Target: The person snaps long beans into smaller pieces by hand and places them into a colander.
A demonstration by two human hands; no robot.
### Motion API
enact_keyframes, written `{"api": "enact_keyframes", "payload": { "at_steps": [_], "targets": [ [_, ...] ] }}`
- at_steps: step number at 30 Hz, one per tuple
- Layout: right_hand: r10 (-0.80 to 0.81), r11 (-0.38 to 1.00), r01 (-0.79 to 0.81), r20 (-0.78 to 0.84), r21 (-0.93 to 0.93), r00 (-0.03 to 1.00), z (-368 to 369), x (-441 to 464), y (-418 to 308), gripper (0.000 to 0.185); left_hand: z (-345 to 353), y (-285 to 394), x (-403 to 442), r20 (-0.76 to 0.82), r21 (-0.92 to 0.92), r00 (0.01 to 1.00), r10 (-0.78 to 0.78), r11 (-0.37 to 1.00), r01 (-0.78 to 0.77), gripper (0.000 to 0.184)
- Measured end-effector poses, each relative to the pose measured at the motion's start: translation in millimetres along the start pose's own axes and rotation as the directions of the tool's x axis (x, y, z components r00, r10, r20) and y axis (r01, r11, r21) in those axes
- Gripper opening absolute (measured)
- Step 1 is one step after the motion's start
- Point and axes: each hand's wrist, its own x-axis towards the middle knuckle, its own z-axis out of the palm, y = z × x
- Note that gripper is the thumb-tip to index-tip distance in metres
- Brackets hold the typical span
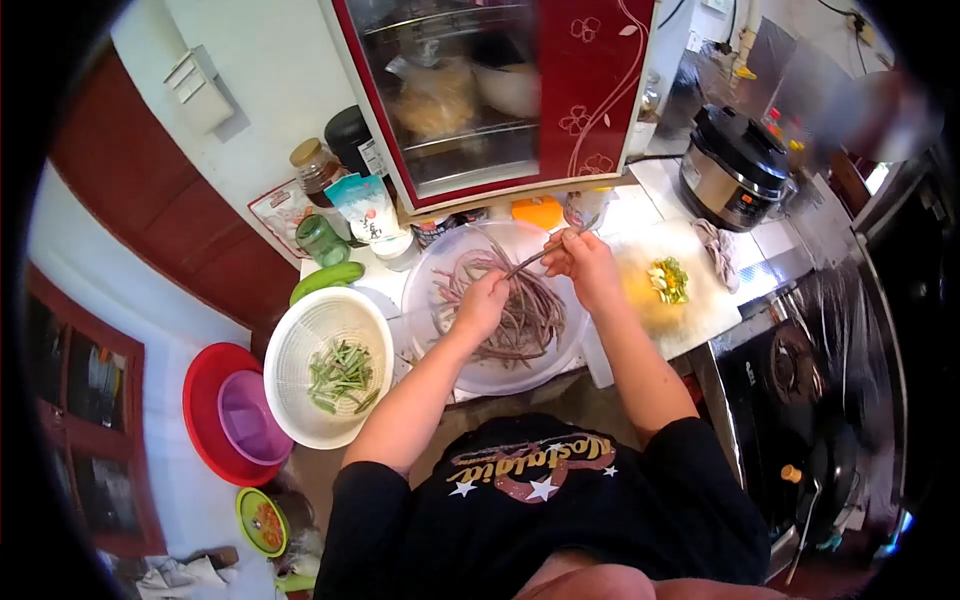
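Note:
My left hand (484, 306) and my right hand (583, 264) both pinch a long, thin purplish bean (530, 262), which stretches between them. Under the hands is a translucent plastic basin (470, 376) holding a loose heap of purplish long beans (532, 325). To the left, a white colander (283, 335) contains short green bean pieces (340, 374). Right of my right hand lies a pale cutting board (705, 318) with a small pile of chopped green and whitish pieces (668, 280).
A red-framed cabinet (590, 90) stands behind the basin. Jars, a teal-and-white pouch (366, 207) and a green gourd (326, 281) sit at the back left. A pressure cooker (737, 170) is at the back right, near a gas stove (795, 365). Red (200, 405) and purple basins are lower left.

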Motion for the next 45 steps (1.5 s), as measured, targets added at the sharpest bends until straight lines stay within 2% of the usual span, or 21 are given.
{"api": "enact_keyframes", "payload": {
  "at_steps": [2, 4, 5, 6, 9, 10, 12, 16, 19, 24, 27, 28, 30, 32, 33, 34, 36, 39, 42, 43, 45],
  "targets": [
    [-0.044, 0.994, 0.043, -0.012, -0.097, 0.999, 10, -4, 5, 0.018, -5, -22, 17, -0.079, 0.034, 0.997, -0.007, 0.999, 0.01, 0.023],
    [-0.269, 0.953, 0.275, 0.057, -0.125, 0.961, 21, -13, 4, 0.021, -16, -35, 32, -0.033, 0.045, 0.95, -0.311, 0.949, 0.312, 0.02],
    [-0.308, 0.94, 0.316, 0.077, -0.132, 0.948, 22, -12, -1, 0.021, -18, -42, 29, 0.008, -0.391, 0.848, -0.529, 0.779, 0.49, 0.019],
    [-0.313, 0.938, 0.322, 0.086, -0.126, 0.946, 20, -7, -4, 0.021, -21, -29, 29, -0.003, -0.391, 0.851, -0.525, 0.784, 0.482, 0.019],
    [0.023, 0.995, -0.005, 0.182, -0.1, 0.983, 14, 8, -1, 0.018, -22, 27, 22, 0.041, -0.554, 0.959, -0.28, 0.793, 0.255, 0.013],
    [0.024, 0.995, -0.007, 0.184, -0.097, 0.983, 15, 12, 4, 0.018, -25, 39, 19, 0.04, -0.551, 0.958, -0.283, 0.794, 0.257, 0.013],
    [0.052, 0.991, -0.024, 0.208, -0.134, 0.977, 16, 21, 8, 0.018, -27, 52, 18, 0.254, -0.371, 0.94, -0.23, 0.874, 0.314, 0.014],
    [0.067, 0.989, -0.041, 0.187, -0.14, 0.98, 8, 29, 8, 0.017, -15, 32, 18, 0.234, -0.347, 0.967, -0.1, 0.921, 0.179, 0.013],
    [0.05, 0.977, -0.011, 0.174, -0.215, 0.984, -3, 34, -1, 0.018, -19, 39, 13, 0.256, -0.213, 0.954, -0.157, 0.953, 0.214, 0.013],
    [0.07, 0.994, -0.057, 0.139, -0.095, 0.988, 1, 31, 10, 0.02, -16, 24, 9, 0.211, -0.287, 0.946, -0.248, 0.909, 0.302, 0.016],
    [-0.072, 0.979, 0.115, 0.24, -0.168, 0.968, 7, 25, 17, 0.021, -24, 4, 16, 0.14, -0.315, 0.954, -0.266, 0.901, 0.298, 0.016],
    [-0.057, 0.98, 0.102, 0.246, -0.172, 0.968, 11, 21, 18, 0.021, -26, -5, 20, 0.05, -0.204, 0.968, -0.246, 0.946, 0.251, 0.016],
    [-0.264, 0.863, 0.362, 0.298, -0.353, 0.917, 28, 11, 13, 0.021, -33, -15, 21, -0.047, -0.09, 0.974, -0.223, 0.972, 0.218, 0.016],
    [-0.284, 0.842, 0.365, 0.249, -0.398, 0.926, 40, 8, 0, 0.021, -47, -9, 19, 0.009, -0.263, 0.901, -0.435, 0.868, 0.421, 0.017],
    [-0.151, 0.885, 0.257, 0.283, -0.389, 0.947, 39, 13, -4, 0.021, -48, -11, 18, 0.017, -0.42, 0.946, -0.322, 0.857, 0.299, 0.016],
    [-0.013, 0.911, 0.14, 0.314, -0.387, 0.949, 40, 16, -5, 0.02, -48, 4, 16, 0.019, -0.421, 0.946, -0.322, 0.856, 0.3, 0.016],
    [0.025, 0.928, 0.099, 0.325, -0.359, 0.945, 40, 21, 10, 0.019, -45, 34, 12, 0.024, -0.599, 0.954, -0.299, 0.76, 0.254, 0.011],
    [-0.008, 0.773, 0.209, 0.32, -0.599, 0.947, 47, 24, 26, 0.018, -48, 34, 8, 0.198, -0.53, 0.944, -0.265, 0.781, 0.331, 0.011],
    [-0.478, 0.096, 0.6, 0.492, -0.794, 0.728, 52, 30, 49, 0.015, -46, 20, 7, 0.284, -0.488, 0.906, -0.314, 0.766, 0.419, 0.011],
    [-0.476, 0.093, 0.597, 0.491, -0.797, 0.73, 47, 37, 56, 0.015, -53, 24, 2, 0.329, -0.476, 0.883, -0.334, 0.749, 0.461, 0.013],
    [-0.238, 0.029, 0.459, 0.44, -0.888, 0.866, 40, 50, 61, 0.018, -69, 26, -6, 0.273, -0.515, 0.894, -0.355, 0.731, 0.448, 0.015]
  ]
}}
